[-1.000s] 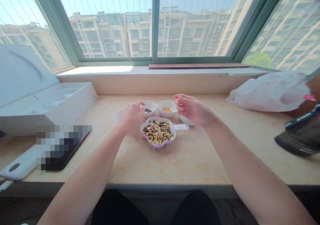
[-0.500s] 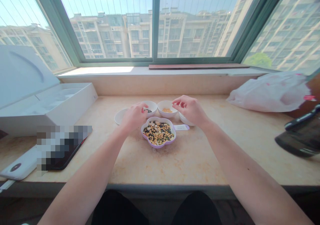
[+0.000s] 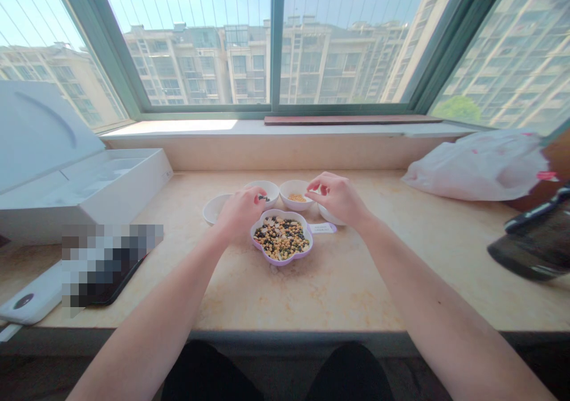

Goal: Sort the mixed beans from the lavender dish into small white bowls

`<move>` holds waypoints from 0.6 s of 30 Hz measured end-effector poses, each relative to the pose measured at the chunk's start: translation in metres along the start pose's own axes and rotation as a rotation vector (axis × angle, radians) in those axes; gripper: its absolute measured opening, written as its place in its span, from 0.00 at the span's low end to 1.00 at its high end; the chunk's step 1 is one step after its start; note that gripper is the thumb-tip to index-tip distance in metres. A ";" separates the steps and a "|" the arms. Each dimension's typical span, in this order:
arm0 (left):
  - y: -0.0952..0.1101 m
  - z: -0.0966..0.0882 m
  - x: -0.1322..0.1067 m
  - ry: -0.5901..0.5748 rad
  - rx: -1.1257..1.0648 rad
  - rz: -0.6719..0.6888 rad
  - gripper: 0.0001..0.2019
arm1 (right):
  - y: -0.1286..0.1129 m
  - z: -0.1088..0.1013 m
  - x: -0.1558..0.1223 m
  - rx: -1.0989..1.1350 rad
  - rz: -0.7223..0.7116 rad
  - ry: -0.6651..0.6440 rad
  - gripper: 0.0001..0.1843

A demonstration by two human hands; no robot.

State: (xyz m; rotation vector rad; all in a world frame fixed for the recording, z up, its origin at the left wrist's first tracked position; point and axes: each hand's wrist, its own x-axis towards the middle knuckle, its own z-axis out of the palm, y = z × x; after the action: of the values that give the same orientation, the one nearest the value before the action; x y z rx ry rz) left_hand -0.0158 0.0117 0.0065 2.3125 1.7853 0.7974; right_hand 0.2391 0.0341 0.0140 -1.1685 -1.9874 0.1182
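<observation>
A flower-shaped purple bowl (image 3: pixel 307 247) full of mixed beans sits mid-table. Behind it stand small white bowls: one (image 3: pixel 212 208) at the left, one with dark beans (image 3: pixel 269 188), one with yellow beans (image 3: pixel 289 186), and one (image 3: pixel 328 215) mostly hidden under my right hand. My left hand (image 3: pixel 240 211) hovers at the purple bowl's left rim, fingertips pinched over the dark-bean bowl. My right hand (image 3: pixel 338 198) is pinched beside the yellow-bean bowl. What either pinch holds is too small to see.
An open white box (image 3: pixel 89 187) stands at the left, with a dark tablet (image 3: pixel 111 270) and a white device (image 3: pixel 27 303) before it. A white plastic bag (image 3: pixel 481 163) and a dark object (image 3: pixel 529 240) lie at the right. A small label (image 3: pixel 323 228) rests by the purple bowl.
My right hand has lowered and turned palm-down, its fingers closing into a pinch by the yellow-bean bowl. My left hand has shifted slightly right toward the dark-bean bowl.
</observation>
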 end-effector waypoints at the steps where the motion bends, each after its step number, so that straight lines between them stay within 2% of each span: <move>1: 0.000 0.000 0.000 0.001 -0.002 0.009 0.13 | 0.000 0.000 0.000 0.000 -0.002 0.002 0.09; 6: 0.000 -0.001 0.000 -0.038 -0.012 0.090 0.13 | 0.003 0.002 0.000 -0.014 -0.012 0.011 0.10; 10: 0.007 -0.003 -0.004 -0.207 -0.024 0.289 0.12 | 0.008 0.010 0.001 -0.073 0.026 0.005 0.13; 14: 0.019 -0.001 -0.012 -0.393 -0.016 0.461 0.10 | 0.016 0.021 0.002 -0.152 0.105 -0.069 0.13; 18: 0.025 0.008 -0.015 -0.456 0.006 0.530 0.10 | 0.021 0.027 0.002 -0.237 0.150 -0.135 0.16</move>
State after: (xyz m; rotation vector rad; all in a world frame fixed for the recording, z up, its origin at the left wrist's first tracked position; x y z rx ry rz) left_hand 0.0076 -0.0082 0.0043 2.7203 1.0066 0.2633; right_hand 0.2345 0.0556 -0.0117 -1.4965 -2.0717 0.0388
